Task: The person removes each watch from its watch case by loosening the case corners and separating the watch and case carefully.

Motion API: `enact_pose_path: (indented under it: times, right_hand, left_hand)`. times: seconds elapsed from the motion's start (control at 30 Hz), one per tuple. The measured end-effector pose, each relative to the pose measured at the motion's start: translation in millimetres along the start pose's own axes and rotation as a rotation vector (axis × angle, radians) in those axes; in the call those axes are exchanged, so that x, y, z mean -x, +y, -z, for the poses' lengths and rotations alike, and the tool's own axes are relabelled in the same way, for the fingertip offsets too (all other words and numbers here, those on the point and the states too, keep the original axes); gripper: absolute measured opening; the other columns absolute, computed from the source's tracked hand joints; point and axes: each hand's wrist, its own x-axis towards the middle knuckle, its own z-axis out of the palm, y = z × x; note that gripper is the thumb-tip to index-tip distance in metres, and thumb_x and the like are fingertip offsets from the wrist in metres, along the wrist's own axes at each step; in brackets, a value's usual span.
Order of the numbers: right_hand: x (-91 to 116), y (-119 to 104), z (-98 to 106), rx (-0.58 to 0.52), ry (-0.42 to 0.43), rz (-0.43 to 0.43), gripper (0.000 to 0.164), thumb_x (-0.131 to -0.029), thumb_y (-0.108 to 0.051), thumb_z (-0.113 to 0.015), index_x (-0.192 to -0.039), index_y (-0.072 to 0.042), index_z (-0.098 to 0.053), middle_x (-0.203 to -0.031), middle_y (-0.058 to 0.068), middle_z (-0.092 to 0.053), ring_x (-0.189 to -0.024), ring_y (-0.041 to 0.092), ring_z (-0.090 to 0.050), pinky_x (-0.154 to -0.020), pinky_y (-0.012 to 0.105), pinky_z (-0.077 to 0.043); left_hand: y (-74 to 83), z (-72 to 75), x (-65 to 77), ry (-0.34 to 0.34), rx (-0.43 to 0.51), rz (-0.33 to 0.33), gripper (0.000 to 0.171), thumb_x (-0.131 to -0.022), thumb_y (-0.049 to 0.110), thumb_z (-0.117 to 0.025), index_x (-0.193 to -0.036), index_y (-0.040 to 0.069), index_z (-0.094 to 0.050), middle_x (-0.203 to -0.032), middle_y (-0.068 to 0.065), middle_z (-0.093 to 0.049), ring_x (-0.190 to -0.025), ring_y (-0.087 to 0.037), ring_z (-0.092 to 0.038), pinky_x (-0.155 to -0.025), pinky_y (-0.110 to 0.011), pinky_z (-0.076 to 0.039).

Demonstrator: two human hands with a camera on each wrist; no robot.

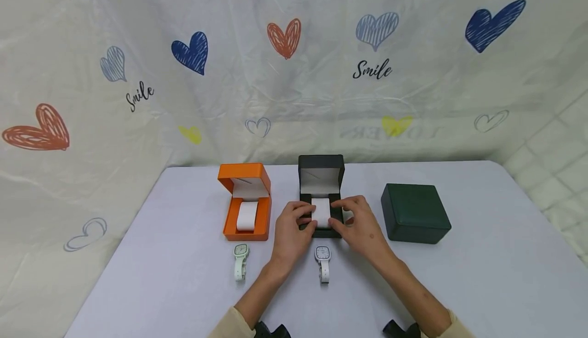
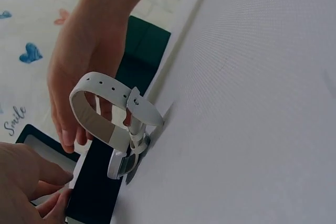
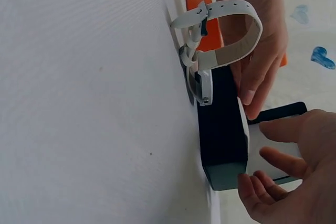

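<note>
A white watch cushion (image 1: 321,212) sits in an open black watch box (image 1: 321,174) whose lid stands up. My left hand (image 1: 292,228) grips the cushion's left end with thumb and fingertips. At the right end, the thumb and bent index finger of my right hand (image 1: 360,225) hold it at the edge. In the right wrist view the other fingers of the right hand (image 3: 310,166) are spread loosely. A white watch (image 1: 323,264) lies in front of the black box; its looped strap (image 2: 100,108) rises in front of the hands in the left wrist view.
An open orange watch box (image 1: 265,220) with a white cushion (image 1: 247,216) stands left of the black box. Before it lies a pale green watch (image 1: 240,261). A closed dark green box (image 1: 415,213) stands on the right of the white table (image 1: 151,276).
</note>
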Motion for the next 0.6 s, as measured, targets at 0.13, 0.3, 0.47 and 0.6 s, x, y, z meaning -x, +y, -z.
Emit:
enact_pose_path:
  times: [0.13, 0.3, 0.47, 0.6]
  right_hand:
    - [3, -2, 4, -0.021, 0.017, 0.020, 0.034, -0.092, -0.009, -0.078, -0.125, -0.004, -0.071, -0.128, 0.017, -0.056, -0.113, 0.033, -0.060, -0.086, 0.040, -0.059]
    - [5, -2, 7, -0.046, 0.036, 0.069, 0.030, -0.093, -0.006, -0.076, -0.123, -0.004, -0.071, -0.126, 0.015, -0.058, -0.114, 0.032, -0.059, -0.087, 0.042, -0.061]
    - [7, -2, 11, -0.066, 0.068, 0.111, 0.027, -0.094, -0.005, -0.075, -0.121, -0.004, -0.071, -0.125, 0.013, -0.060, -0.114, 0.033, -0.059, -0.087, 0.042, -0.062]
    - [9, -4, 17, -0.058, 0.100, 0.139, 0.027, -0.095, -0.004, -0.074, -0.121, -0.004, -0.071, -0.123, 0.012, -0.061, -0.113, 0.033, -0.061, -0.088, 0.044, -0.062]
  left_hand:
    - [1.3, -0.8, 1.6, 0.022, 0.012, -0.032, 0.031, -0.088, -0.004, -0.078, -0.118, 0.004, -0.077, -0.125, -0.009, -0.065, -0.108, -0.024, -0.070, -0.092, -0.026, -0.062]
    - [5.1, -2.8, 3.2, 0.048, -0.008, -0.080, 0.027, -0.089, -0.001, -0.077, -0.114, 0.009, -0.078, -0.123, -0.004, -0.066, -0.114, -0.021, -0.066, -0.095, -0.032, -0.062]
    - [10.0, -4.7, 3.4, 0.060, -0.007, -0.104, 0.025, -0.092, 0.001, -0.076, -0.114, 0.011, -0.077, -0.122, -0.003, -0.066, -0.113, -0.020, -0.066, -0.095, -0.039, -0.062]
    - [13.0, -5.9, 4.1, 0.060, 0.004, -0.126, 0.024, -0.093, 0.002, -0.074, -0.115, 0.011, -0.077, -0.122, -0.002, -0.067, -0.111, -0.021, -0.067, -0.093, -0.036, -0.062]
